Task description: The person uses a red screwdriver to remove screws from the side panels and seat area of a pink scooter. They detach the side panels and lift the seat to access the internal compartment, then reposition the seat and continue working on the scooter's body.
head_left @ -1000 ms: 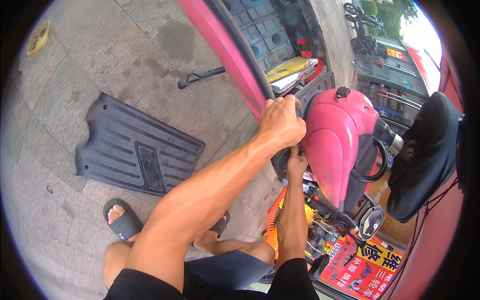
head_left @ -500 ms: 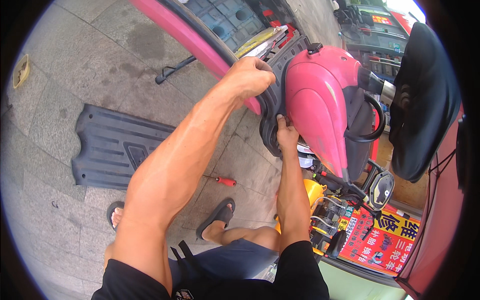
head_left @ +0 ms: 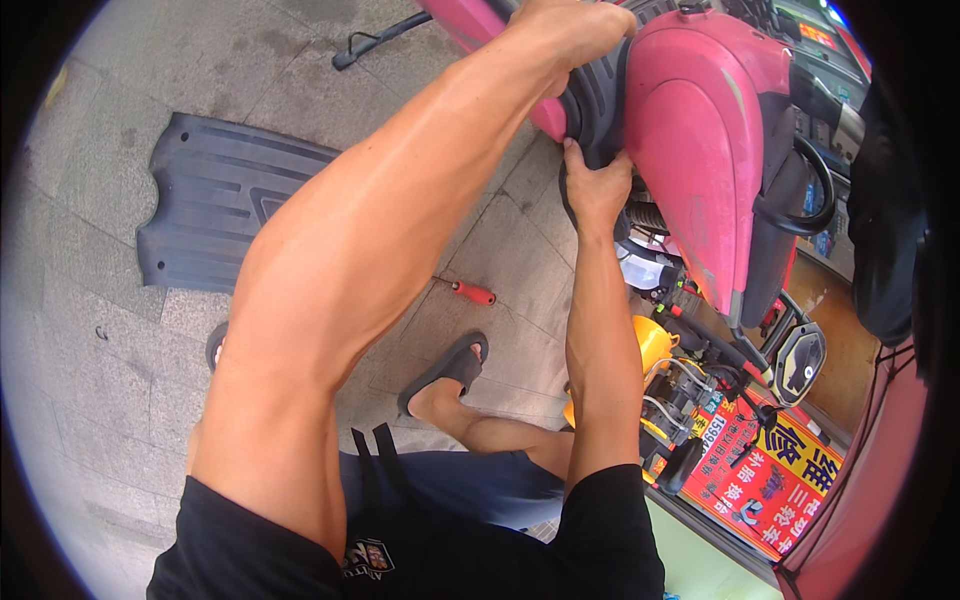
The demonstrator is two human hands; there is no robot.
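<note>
Before me stands a pink scooter (head_left: 690, 120) with a black plastic floor panel (head_left: 600, 95) between its pink body parts. My left hand (head_left: 585, 35) reaches over to the far part of this panel, its fingers curled; their tips are partly hidden. At the panel's near end my right hand (head_left: 600, 190) grips the edge, thumb on top and the other fingers out of sight underneath. A separate dark ribbed plastic board (head_left: 230, 200) lies on the paving to the left, partly covered by my left forearm.
A screwdriver (head_left: 473, 293) with a red handle lies on the paving near my sandalled foot (head_left: 450, 372). Right of my right forearm are a yellow machine with hoses (head_left: 655, 345), a mirror (head_left: 800, 365) and a red sign (head_left: 750, 470). A black stand bar (head_left: 385, 38) sticks out at the top.
The view has shifted, so the scooter sits higher and further right. My right hand has moved round the panel's near end, thumb now on top. My left hand stays at the panel's far part.
</note>
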